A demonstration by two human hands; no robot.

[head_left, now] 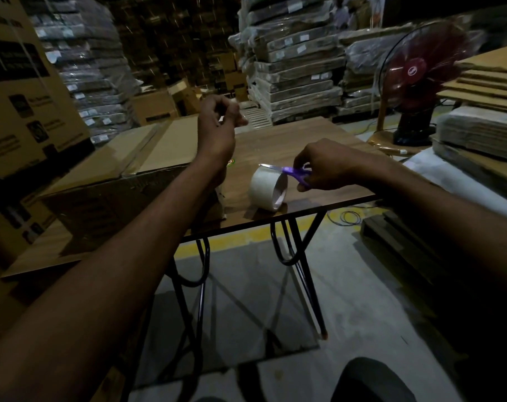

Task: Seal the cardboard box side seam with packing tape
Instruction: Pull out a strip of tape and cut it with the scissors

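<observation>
**Two hands up, tape about to be cut**

Two hands are busy over the counter (290, 143) in this dim storeroom. The left hand (217, 126) is raised above the box (147, 152), fingers pinched shut as if on the free end of the tape; a pale sliver shows between the fingertips, but the strip itself is too faint to follow. The right hand (324, 166) sits lower and nearer the counter edge, closed around purple scissors (290, 170) whose blades point left, passing right over the top of the roll (268, 188).

The roll stands on edge near the front of the counter, its open core facing us, just right of the box and directly under the blades. The box lies flat to the left, its long axis running away from us, a seam line showing down its top face. The left hand is the nearer one to that seam; the right is well apart from it, tied to the roll.

My guess is the strip is drawn out and the cut comes next, somewhere between the roll and the pinching fingers. The risk I see is the loose end curling back on itself once freed.

A red fan (417, 71) stands off to the right.
</observation>
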